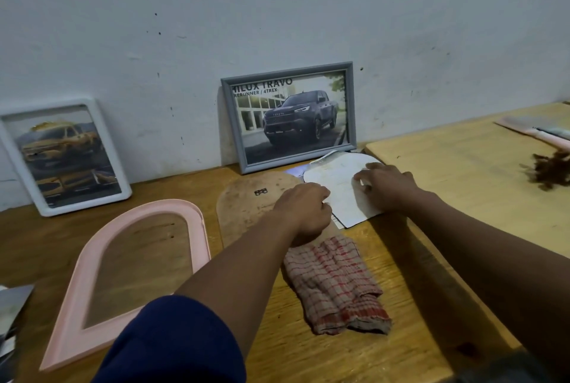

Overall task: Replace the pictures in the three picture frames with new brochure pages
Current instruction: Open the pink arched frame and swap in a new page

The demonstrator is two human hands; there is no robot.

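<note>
Both on the arch-cut page (339,188): right hand (385,186) fingers spread flat atop, left hand (303,210) curled at its left edge, backing board (246,206) lying leftward.

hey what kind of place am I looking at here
Probably a plain home or workshop bench rather than a shop: a worn wooden table against a scuffed white wall, with a rag and picture frames, including an empty pink frame, spread out.

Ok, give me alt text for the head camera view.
Both hands, left hand and right hand, press on an arch-shaped white paper beside a brown backing board. An empty pink arched frame lies left.
</note>
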